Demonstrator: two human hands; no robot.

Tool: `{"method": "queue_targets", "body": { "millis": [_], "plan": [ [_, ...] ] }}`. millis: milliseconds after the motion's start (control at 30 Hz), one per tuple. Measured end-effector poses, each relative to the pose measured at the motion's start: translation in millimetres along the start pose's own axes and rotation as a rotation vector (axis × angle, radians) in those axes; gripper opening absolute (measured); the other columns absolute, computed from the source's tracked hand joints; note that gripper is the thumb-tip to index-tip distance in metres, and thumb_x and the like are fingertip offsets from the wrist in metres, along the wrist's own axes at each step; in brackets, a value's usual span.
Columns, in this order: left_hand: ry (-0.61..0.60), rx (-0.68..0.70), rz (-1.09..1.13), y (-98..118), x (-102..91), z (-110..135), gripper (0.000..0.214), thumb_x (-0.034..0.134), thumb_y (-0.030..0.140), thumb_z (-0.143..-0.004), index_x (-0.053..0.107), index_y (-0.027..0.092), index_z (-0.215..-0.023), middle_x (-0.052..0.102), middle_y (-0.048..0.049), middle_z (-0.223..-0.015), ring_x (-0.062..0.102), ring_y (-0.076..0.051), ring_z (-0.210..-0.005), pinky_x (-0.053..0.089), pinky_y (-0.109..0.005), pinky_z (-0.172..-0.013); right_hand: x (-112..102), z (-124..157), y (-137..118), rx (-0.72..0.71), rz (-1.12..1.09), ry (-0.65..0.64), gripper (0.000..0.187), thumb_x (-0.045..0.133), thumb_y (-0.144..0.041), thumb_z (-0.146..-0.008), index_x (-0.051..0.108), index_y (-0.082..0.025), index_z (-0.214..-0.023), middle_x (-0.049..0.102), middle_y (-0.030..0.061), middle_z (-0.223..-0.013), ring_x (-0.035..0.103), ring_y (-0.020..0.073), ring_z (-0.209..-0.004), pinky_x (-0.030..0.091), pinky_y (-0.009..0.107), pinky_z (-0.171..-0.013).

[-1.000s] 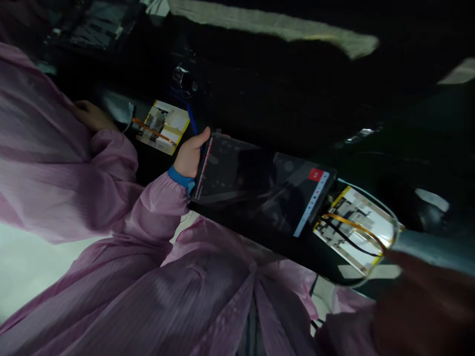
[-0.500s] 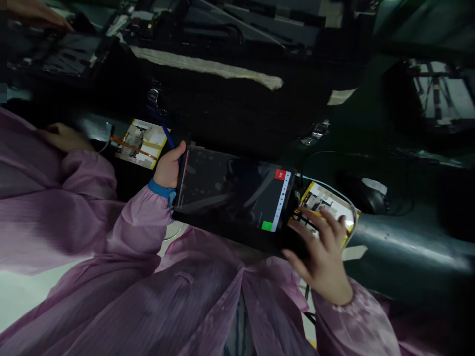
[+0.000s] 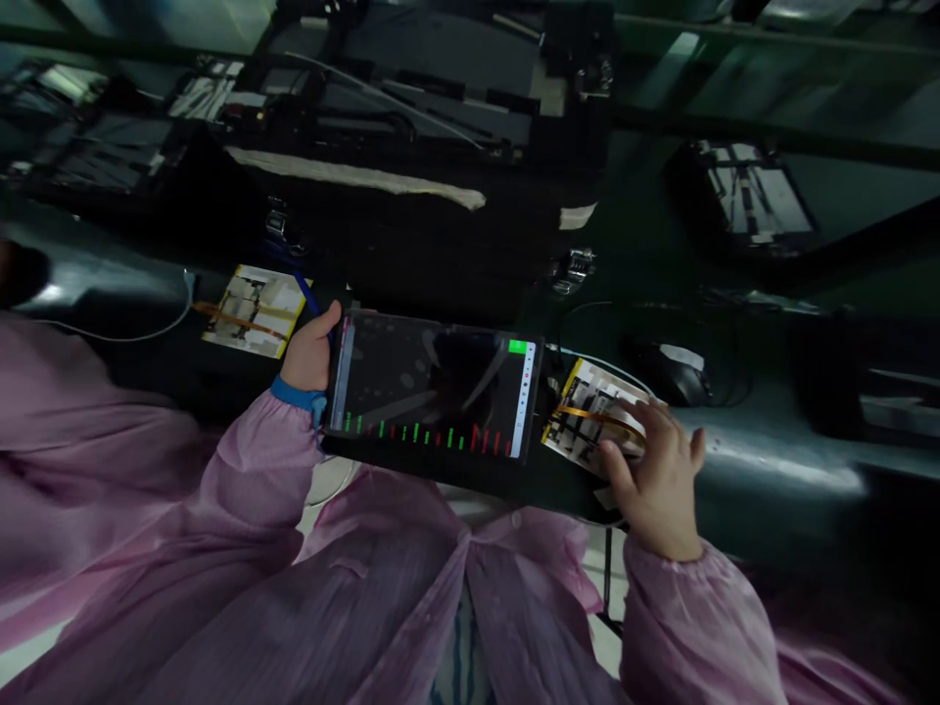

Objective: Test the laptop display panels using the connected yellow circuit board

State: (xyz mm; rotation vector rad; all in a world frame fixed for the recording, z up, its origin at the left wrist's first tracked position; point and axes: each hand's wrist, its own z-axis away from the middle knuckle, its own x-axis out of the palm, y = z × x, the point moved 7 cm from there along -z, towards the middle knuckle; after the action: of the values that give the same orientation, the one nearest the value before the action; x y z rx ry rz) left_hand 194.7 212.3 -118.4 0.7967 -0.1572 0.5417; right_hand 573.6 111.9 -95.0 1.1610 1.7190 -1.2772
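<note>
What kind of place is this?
Probably an electronics assembly or test line: pink smock sleeves, a tablet showing green and red bars in the left hand, and the right hand on a circuit board with an orange flex cable.

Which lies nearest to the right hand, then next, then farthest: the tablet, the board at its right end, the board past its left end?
1. The right-end board, under the fingers of the right hand.
2. The tablet, just left of it, gripped by the left hand.
3. The left-end board, far left, beyond the left hand.
</note>
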Motion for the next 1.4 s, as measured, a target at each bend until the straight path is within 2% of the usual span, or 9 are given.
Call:
{"method": "queue_targets", "body": {
  "millis": [400, 533, 667, 800, 900, 1000, 1167, 1267, 1400],
  "plan": [
    [-0.022, 0.036, 0.017, 0, -4.4, -3, 0.047, 0.031, 0.033, -0.099, 0.059, 0.003, -0.121, 0.074, -0.0110, -0.079, 0.071, -0.025, -0.081, 0.058, -0.038, -0.079, 12, -4, -7, -0.048, 0.175, -0.023, 0.065, 0.029, -0.063, -0.092, 0.039, -0.014, -0.134, 0.058, 0.0188, -0.124, 0.054, 0.0347, -0.114, 0.011, 0.065, -0.108],
    [-0.068, 0.033, 0.029, 1, -4.0, -4, 0.046, 0.030, 0.032, -0.099, 0.057, 0.004, -0.124, 0.074, -0.0109, -0.083, 0.071, -0.024, -0.083, 0.057, -0.036, -0.080, 12, -1, -6, -0.042, 0.056, -0.023, 0.065, 0.033, -0.063, -0.091, 0.038, -0.016, -0.136, 0.055, 0.0189, -0.129, 0.049, 0.0358, -0.121, 0.020, 0.067, -0.105],
    [-0.063, -0.022, 0.011, 1, -0.9, 2, 0.047, 0.027, 0.032, -0.100, 0.057, 0.006, -0.126, 0.074, -0.0098, -0.082, 0.071, -0.024, -0.083, 0.057, -0.036, -0.080, 3, -4, -8, -0.003, -0.078, -0.010, 0.057, 0.041, -0.064, -0.088, 0.054, -0.017, -0.118, 0.066, 0.0139, -0.104, 0.058, 0.0326, -0.104, 0.036, 0.060, -0.098],
    [-0.030, 0.003, -0.027, 3, -0.6, 5, 0.045, 0.031, 0.033, -0.099, 0.061, 0.010, -0.122, 0.073, -0.0087, -0.080, 0.071, -0.024, -0.079, 0.058, -0.034, -0.075, 1, -14, -10, 0.101, -0.445, -0.229, 0.039, 0.042, -0.052, -0.092, 0.063, -0.019, -0.097, 0.067, 0.0081, -0.086, 0.064, 0.0233, -0.084, 0.052, 0.040, -0.077],
    [-0.016, 0.009, -0.042, 3, -5.1, 2, 0.042, 0.033, 0.034, -0.098, 0.064, 0.013, -0.118, 0.073, -0.0083, -0.077, 0.071, -0.025, -0.076, 0.058, -0.035, -0.071, 10, -24, -14, 0.107, -0.581, -0.432, 0.035, 0.035, -0.040, -0.095, 0.061, -0.017, -0.099, 0.066, 0.0057, -0.077, 0.063, 0.0160, -0.063, 0.051, 0.029, -0.058],
    [-0.038, -0.012, -0.029, 1, -8.5, -2, 0.042, 0.034, 0.035, -0.097, 0.065, 0.013, -0.116, 0.072, -0.0081, -0.076, 0.071, -0.025, -0.076, 0.058, -0.035, -0.070, 20, -42, -18, -0.010, -0.427, -0.510, 0.032, 0.035, -0.033, -0.092, 0.060, -0.015, -0.102, 0.065, 0.0067, -0.079, 0.060, 0.0154, -0.058, 0.049, 0.030, -0.055],
    [-0.013, -0.037, -0.010, 0, -8.6, -3, 0.042, 0.035, 0.034, -0.097, 0.066, 0.011, -0.112, 0.071, -0.0087, -0.073, 0.071, -0.025, -0.073, 0.058, -0.035, -0.069, 32, -68, -33, -0.262, -0.275, -0.637, 0.019, 0.051, -0.028, -0.081, 0.064, -0.020, -0.093, 0.065, 0.0073, -0.093, 0.061, 0.0214, -0.086, 0.048, 0.036, -0.077],
    [0.017, -0.036, -0.014, 0, -4.9, 1, 0.042, 0.034, 0.034, -0.097, 0.067, 0.011, -0.110, 0.071, -0.0085, -0.071, 0.071, -0.025, -0.072, 0.058, -0.034, -0.069, 37, -72, -41, -0.415, -0.113, -0.809, 0.020, 0.050, -0.022, -0.082, 0.061, -0.019, -0.098, 0.066, 0.0070, -0.096, 0.062, 0.0192, -0.086, 0.047, 0.031, -0.075],
    [0.000, -0.047, -0.003, 0, 1.0, 4, 0.045, 0.031, 0.035, -0.098, 0.067, 0.010, -0.110, 0.071, -0.0088, -0.073, 0.071, -0.024, -0.072, 0.058, -0.032, -0.068, 39, -78, -47, -0.452, -0.043, -0.925, 0.017, 0.052, -0.018, -0.081, 0.060, -0.021, -0.096, 0.067, 0.0032, -0.088, 0.063, 0.0173, -0.077, 0.044, 0.027, -0.067]
  ]
}}
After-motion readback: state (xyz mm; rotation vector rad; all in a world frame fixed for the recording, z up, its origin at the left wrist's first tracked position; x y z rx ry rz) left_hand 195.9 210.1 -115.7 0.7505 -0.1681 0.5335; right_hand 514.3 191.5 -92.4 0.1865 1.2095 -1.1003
